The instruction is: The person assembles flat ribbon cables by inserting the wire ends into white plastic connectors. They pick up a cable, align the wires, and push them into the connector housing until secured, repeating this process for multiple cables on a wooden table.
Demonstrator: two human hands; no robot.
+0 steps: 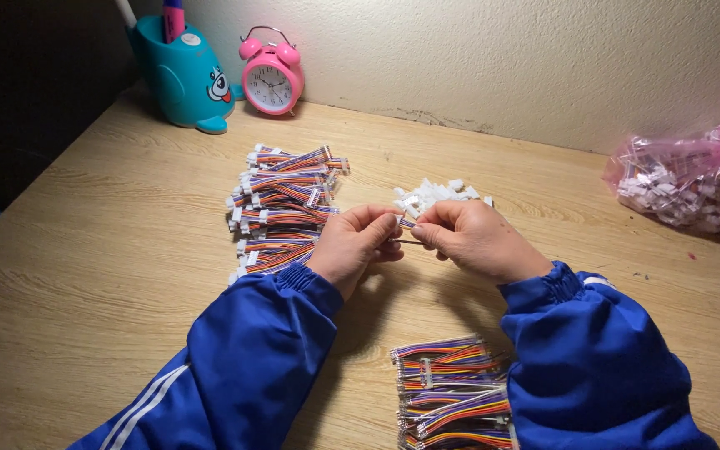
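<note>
1. My left hand [353, 244]: fingers pinched shut on a short multicoloured ribbon-wire lead [407, 223], held above the pale wood-grain tabletop [85, 275].
2. My right hand [470, 237]: thumb and forefinger closed on the same lead's other end, where a small white plastic connector housing seems to sit; the join is too small to read.
3. Step in hand, as I judge it: seating wire end into housing. The next move would call for square alignment and a firm, straight push.
4. Loose heap of small white plastic connector housings [435, 195]: hard, boxy, just beyond my fingertips.
5. Stack of striped wire leads with white end plugs [281, 208]: flexible, flat, lying left of my left hand.
6. Second stack of striped wire leads [453, 392]: near edge, between my blue ribbed-cuff sleeves [247, 358].
7. Pink translucent plastic bag of white parts [693, 179]: crinkled, far right.
8. Pink twin-bell alarm clock [271, 79] and teal whale-shaped plastic pen holder [183, 75]: against the rough plaster wall.
</note>
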